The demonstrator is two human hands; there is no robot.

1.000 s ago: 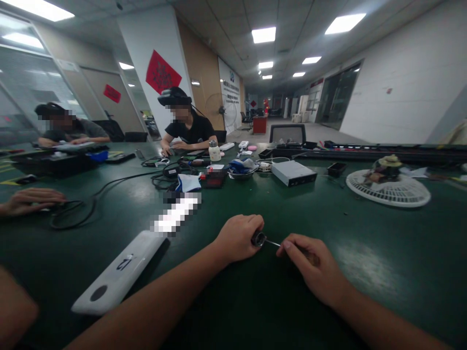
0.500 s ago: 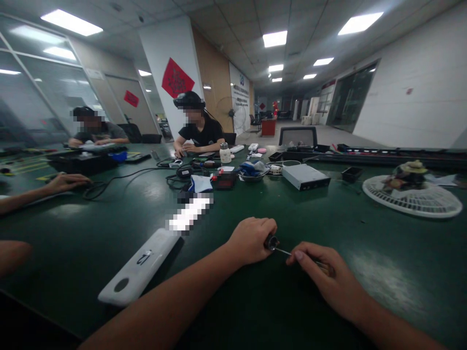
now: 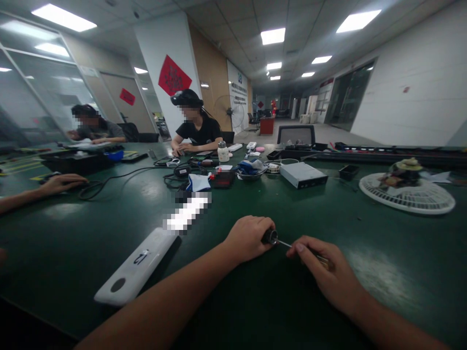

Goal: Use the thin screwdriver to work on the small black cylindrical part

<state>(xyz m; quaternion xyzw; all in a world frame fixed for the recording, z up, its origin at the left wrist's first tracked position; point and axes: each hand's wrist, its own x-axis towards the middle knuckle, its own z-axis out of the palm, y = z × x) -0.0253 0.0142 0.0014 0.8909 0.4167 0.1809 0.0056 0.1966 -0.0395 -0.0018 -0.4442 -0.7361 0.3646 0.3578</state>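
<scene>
Cloth (image 3: 200,183), white edged with blue, lies beyond the hands near a bowl (image 3: 251,175) holding a bundled blue cloth (image 3: 251,166). To the right, a grey box (image 3: 303,174), a small black tray (image 3: 348,171) and a white slatted disc (image 3: 406,198) rest on the green tabletop (image 3: 255,199). A white device (image 3: 138,267) marked 12 lies on the left, just beside the left forearm, and a co-worker's hand (image 3: 63,183) is near the left edge. The left hand (image 3: 251,238) grips a dark cylinder (image 3: 268,237), hiding most of it; its open end faces the right hand (image 3: 321,260), which clasps a thin-shafted tool (image 3: 326,262) by the handle. The shaft reaches that opening; I cannot tell how far it enters. Compared with half a second ago, both grips are the same, while the co-worker's limb at the lower left has almost left view.
</scene>
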